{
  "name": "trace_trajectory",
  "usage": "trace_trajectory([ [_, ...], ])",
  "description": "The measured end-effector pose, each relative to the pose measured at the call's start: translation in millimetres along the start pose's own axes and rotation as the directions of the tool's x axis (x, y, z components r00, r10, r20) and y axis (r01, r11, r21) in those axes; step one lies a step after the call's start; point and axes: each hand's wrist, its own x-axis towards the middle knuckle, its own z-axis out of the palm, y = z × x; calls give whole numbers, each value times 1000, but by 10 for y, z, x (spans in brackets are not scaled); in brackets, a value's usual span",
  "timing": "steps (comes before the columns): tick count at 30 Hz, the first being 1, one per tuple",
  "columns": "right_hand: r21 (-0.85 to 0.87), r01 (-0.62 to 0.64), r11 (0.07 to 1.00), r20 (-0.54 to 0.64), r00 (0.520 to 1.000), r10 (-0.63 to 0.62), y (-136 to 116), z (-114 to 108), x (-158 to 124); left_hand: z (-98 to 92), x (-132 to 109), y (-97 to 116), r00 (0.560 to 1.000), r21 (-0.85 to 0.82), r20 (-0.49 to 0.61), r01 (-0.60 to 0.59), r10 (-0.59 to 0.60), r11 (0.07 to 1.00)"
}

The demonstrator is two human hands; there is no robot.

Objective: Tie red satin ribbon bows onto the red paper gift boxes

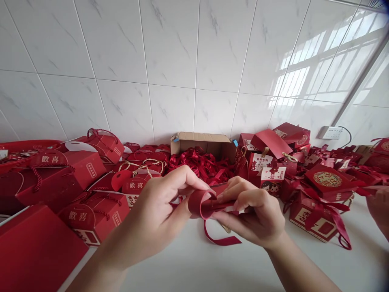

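Both of my hands are raised over the white table, close together in the middle of the head view. My left hand [161, 211] pinches a loop of dark red ribbon [197, 204] between thumb and fingers. From the other side my right hand [253, 207] closes its thumb and fingers on the same ribbon, where it gathers into folds. A loose ribbon tail [223, 241] curls down below my hands. Something red and flat shows behind the right fingers, mostly hidden. Just beyond, an open cardboard box [202, 138] holds a tangled heap of red ribbons [209, 164].
Red gift boxes [133, 184] with rope handles crowd the left, beside a large plain red box [38, 247]. More boxes pile up at right, including a ribbon-tied box [316, 215]. Another person's hand [378, 207] is at the right edge. A tiled wall [170, 109] stands behind.
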Motion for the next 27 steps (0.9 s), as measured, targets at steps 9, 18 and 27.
trace_trajectory([
  [9,-9,16,1000,-20,1000,-16,3,-13,16,-23,6,46,991,-31,117,70,-66,997],
  [18,-66,51,997,-46,998,-54,-13,-34,49,-61,52,90,982,2,166,-90,89,996],
  [27,-168,178,970,-30,982,-185,-20,-75,39,-59,58,19,948,-41,254,-186,190,982],
])
